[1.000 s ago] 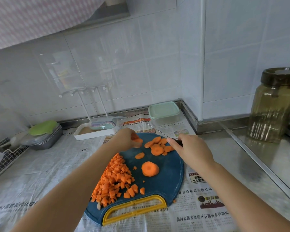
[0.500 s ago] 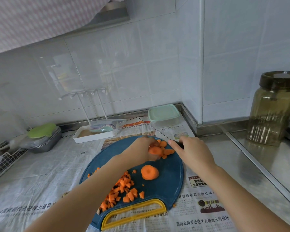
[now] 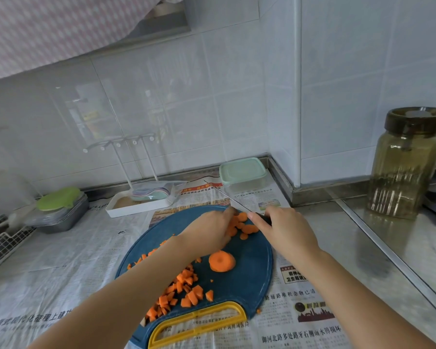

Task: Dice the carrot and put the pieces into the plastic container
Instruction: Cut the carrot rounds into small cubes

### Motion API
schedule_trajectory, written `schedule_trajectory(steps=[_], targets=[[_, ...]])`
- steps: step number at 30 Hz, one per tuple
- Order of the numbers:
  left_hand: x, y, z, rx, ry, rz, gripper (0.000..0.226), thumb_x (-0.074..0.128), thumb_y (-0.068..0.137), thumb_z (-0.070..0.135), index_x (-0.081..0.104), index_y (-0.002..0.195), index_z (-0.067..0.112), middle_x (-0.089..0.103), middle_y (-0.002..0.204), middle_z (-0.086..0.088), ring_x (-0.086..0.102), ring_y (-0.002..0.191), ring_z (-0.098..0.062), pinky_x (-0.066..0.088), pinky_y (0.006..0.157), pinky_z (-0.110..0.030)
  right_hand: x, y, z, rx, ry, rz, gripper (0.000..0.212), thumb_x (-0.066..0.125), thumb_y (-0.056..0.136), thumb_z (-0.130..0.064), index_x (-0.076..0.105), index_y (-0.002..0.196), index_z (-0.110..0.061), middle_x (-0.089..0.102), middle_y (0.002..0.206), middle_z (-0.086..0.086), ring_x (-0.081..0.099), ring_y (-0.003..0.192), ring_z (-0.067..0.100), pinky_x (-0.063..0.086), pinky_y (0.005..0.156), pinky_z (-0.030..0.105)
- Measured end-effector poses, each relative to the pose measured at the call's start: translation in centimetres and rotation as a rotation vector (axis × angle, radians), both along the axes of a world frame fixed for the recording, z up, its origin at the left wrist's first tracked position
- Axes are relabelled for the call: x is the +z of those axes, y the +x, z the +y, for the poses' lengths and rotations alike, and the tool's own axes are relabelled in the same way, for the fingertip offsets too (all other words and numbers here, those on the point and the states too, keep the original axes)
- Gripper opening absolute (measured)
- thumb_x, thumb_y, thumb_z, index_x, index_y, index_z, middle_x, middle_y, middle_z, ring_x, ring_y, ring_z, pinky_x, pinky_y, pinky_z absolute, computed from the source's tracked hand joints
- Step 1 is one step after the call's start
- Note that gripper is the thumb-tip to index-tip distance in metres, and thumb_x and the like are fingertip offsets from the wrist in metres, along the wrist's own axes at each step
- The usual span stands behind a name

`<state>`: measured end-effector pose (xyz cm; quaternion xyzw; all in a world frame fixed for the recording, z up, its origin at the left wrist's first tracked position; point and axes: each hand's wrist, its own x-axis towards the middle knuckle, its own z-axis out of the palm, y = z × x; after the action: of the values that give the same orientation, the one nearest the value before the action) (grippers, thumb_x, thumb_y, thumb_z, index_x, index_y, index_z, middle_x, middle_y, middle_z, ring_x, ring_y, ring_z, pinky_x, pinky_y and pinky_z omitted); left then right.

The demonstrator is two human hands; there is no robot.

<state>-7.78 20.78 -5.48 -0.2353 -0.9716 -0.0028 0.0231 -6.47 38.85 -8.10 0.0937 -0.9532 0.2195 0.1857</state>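
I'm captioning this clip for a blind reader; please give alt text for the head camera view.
On a round blue cutting board, a person's left hand rests on carrot slices while the right hand grips a knife. Diced carrot lies nearer the camera; a lidded plastic container sits behind on newspaper.

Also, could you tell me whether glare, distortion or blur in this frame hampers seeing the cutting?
Head view: wide-angle bending curves the wall tiles; soft reflections there, no harsh glare on the cutting board; carrot slices, knife and right hand look reasonably sharp; left hand covers some slices.
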Motion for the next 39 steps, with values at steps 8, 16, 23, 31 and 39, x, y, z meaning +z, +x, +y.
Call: schedule_trajectory(steps=[8, 16, 23, 31, 39], targets=[[0.3, -0.4, -1.4, 0.083, 0.431, 0.100, 0.026, 0.054, 0.090, 0.010, 0.059, 0.116, 0.012, 0.050, 0.104, -0.003, 0.051, 0.084, -0.014, 0.034, 0.067, -0.009, -0.2, -0.3, 0.2, -0.006, -0.017, 0.038, 0.053, 0.034, 0.094, -0.061, 0.056, 0.082, -0.015, 0.062, 0.076, 0.001, 0.057, 0.070, 0.018, 0.038, 0.055, 0.029], [3.3, 1.6, 0.8, -0.009, 0.364, -0.621, 0.030, 0.060, 0.091, 0.019, 0.061, 0.120, 0.014, 0.065, 0.112, 0.005, 0.064, 0.088, -0.014, 0.053, 0.074, -0.020, 0.4, 0.1, 0.6, -0.006, -0.076, 0.042, 0.051, 0.040, 0.095, -0.057, 0.063, 0.093, -0.011, 0.052, 0.070, -0.002, 0.043, 0.066, 0.014, 0.018, 0.046, 0.019], [2.4, 2.5, 2.2, -0.068, 0.199, -0.376, 0.046, 0.058, 0.092, 0.038, 0.055, 0.132, 0.016, 0.059, 0.127, 0.000, 0.056, 0.107, -0.012, 0.043, 0.092, -0.023, 0.4, 0.0, 0.8, -0.028, -0.058, 0.000, 0.046, 0.036, 0.094, -0.061, 0.037, 0.068, -0.023, 0.039, 0.059, -0.010, 0.046, 0.063, 0.016, 0.022, 0.045, 0.022], [1.3, 3.4, 3.0, -0.075, 0.129, -0.275, 0.052, 0.068, 0.083, 0.040, 0.054, 0.129, 0.019, 0.055, 0.124, -0.002, 0.049, 0.101, -0.013, 0.041, 0.085, -0.026, 0.3, -0.1, 0.8, -0.029, -0.049, 0.020, 0.048, 0.037, 0.095, -0.059, 0.044, 0.071, -0.018, 0.046, 0.063, -0.007, 0.049, 0.066, 0.016, 0.023, 0.045, 0.020], [3.2, 5.7, -2.0, 0.022, 0.021, -0.327, 0.068, 0.075, 0.074, 0.046, 0.045, 0.134, 0.032, 0.048, 0.130, 0.007, 0.046, 0.118, -0.013, 0.041, 0.097, -0.030, 0.4, 0.2, 0.5, -0.004, -0.071, 0.035, 0.053, 0.039, 0.095, -0.057, 0.066, 0.100, -0.011, 0.067, 0.090, 0.007, 0.045, 0.069, 0.013, 0.020, 0.046, 0.019]])
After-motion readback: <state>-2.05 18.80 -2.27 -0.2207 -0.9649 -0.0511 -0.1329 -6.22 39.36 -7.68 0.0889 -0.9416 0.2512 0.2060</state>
